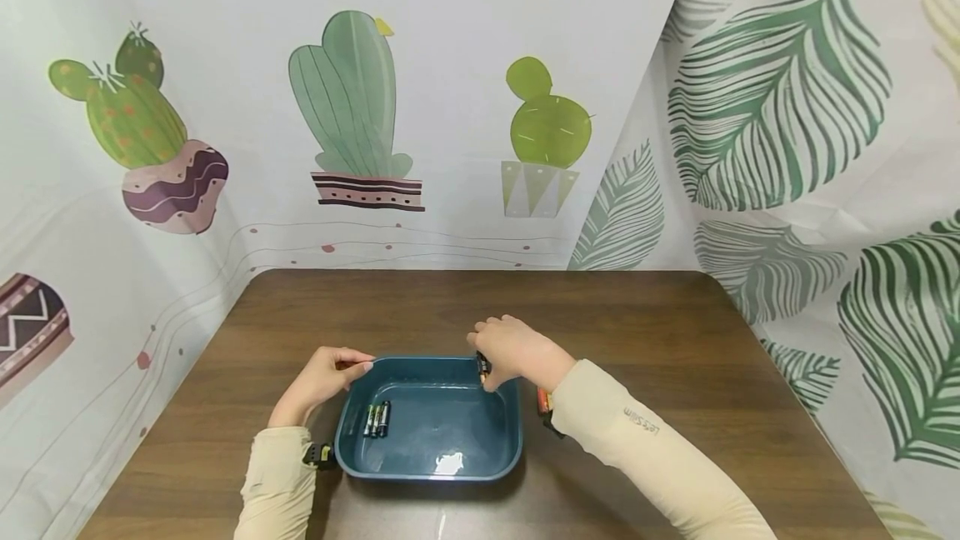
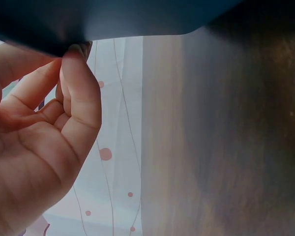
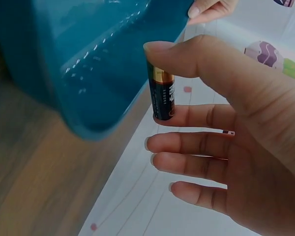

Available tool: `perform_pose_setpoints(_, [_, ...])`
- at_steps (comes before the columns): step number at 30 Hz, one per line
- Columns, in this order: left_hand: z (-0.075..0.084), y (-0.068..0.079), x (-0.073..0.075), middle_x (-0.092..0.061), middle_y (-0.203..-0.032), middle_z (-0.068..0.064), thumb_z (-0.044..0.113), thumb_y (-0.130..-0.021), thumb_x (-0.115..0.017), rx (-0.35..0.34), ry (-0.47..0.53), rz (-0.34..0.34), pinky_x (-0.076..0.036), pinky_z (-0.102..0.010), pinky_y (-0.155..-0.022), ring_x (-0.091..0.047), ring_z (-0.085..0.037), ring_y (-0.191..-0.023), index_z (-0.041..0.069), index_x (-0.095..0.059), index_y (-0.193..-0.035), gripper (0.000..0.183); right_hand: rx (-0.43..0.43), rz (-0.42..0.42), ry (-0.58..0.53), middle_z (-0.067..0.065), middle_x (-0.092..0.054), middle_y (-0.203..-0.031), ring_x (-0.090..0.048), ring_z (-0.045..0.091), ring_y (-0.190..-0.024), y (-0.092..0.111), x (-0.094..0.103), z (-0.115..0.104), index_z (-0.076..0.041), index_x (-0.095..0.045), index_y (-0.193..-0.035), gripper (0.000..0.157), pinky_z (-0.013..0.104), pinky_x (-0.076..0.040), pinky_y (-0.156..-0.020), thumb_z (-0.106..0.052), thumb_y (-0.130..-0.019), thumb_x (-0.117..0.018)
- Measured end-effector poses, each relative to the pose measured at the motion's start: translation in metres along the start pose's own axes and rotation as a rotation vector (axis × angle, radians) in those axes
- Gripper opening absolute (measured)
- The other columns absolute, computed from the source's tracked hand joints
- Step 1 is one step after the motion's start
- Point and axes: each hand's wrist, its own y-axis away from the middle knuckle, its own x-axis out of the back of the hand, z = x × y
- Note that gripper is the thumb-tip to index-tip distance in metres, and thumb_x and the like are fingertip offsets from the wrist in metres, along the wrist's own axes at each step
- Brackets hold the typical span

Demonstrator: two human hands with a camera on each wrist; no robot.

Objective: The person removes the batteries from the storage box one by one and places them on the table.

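My right hand [image 1: 513, 350] is over the far right corner of a blue plastic basin [image 1: 480, 475]. Between its thumb and index finger it pinches a black battery with a copper-coloured end [image 3: 162, 98]; the other fingers extend below, apart from it. At the far left corner, my left hand [image 1: 322, 377] grips the basin's rim with thumb and fingers, seen from below in the left wrist view. Three small dark batteries [image 1: 377, 420] lie side by side on the left part of the basin's floor.
A red-orange object [image 1: 543, 401] lies on the brown wooden table [image 1: 645, 315] right of the basin, partly hidden by my right sleeve. Behind the table hangs a white cloth [image 1: 457, 107] printed with cacti and leaves.
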Motion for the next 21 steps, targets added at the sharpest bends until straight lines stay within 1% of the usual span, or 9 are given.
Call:
perform_pose_setpoints(6, [0.0,0.0,0.001,-0.065,-0.088,-0.009,0.008,-0.091,-0.066,0.02,-0.002,-0.006,-0.051,-0.039,-0.06,-0.051,-0.019,-0.064,-0.003,-0.072,-0.103,0.017,-0.028,0.007,-0.022,0.005,-0.062,-0.116,-0.057,0.024,-0.11,0.009,-0.003,0.015,-0.009,-0.063,-0.124,0.062,0.042,-0.042,-0.1,-0.039,-0.073,-0.082])
perform_pose_setpoints(10, [0.0,0.0,0.0,-0.064,-0.088,-0.009,0.008,-0.091,-0.066,0.028,0.004,-0.006,-0.051,-0.038,-0.06,-0.051,-0.02,-0.065,-0.002,-0.072,-0.103,0.017,-0.043,0.005,-0.03,0.007,-0.061,-0.12,-0.056,0.026,-0.113,0.016,-0.005,0.026,-0.007,-0.062,-0.125,0.064,0.043,-0.041,-0.101,-0.037,-0.073,-0.082])
perform_pose_setpoints(13, [0.0,0.001,0.0,-0.064,-0.088,-0.009,0.008,-0.09,-0.066,0.027,0.007,-0.005,-0.051,-0.037,-0.06,-0.051,-0.02,-0.065,-0.002,-0.072,-0.103,0.018,-0.049,0.005,-0.046,0.008,-0.062,-0.116,-0.056,0.027,-0.11,0.021,-0.008,0.033,-0.007,-0.063,-0.122,0.061,0.044,-0.042,-0.1,-0.036,-0.072,-0.083])
perform_pose_setpoints(17, [0.0,0.0,0.0,-0.064,-0.088,-0.009,0.008,-0.09,-0.066,0.026,0.006,-0.005,-0.051,-0.037,-0.06,-0.051,-0.02,-0.066,-0.002,-0.072,-0.103,0.017,-0.06,0.003,-0.079,0.006,-0.062,-0.105,-0.057,0.027,-0.104,0.028,-0.014,0.043,-0.007,-0.065,-0.114,0.053,0.045,-0.043,-0.096,-0.033,-0.071,-0.084])
perform_pose_setpoints(21, [0.0,0.0,0.0,-0.064,-0.088,-0.009,0.008,-0.09,-0.066,0.028,0.005,-0.005,-0.05,-0.036,-0.06,-0.051,-0.02,-0.066,-0.002,-0.072,-0.103,0.017,-0.077,0.006,-0.106,0.006,-0.061,-0.102,-0.057,0.029,-0.101,0.036,-0.021,0.053,-0.007,-0.065,-0.111,0.051,0.047,-0.044,-0.094,-0.032,-0.071,-0.084])
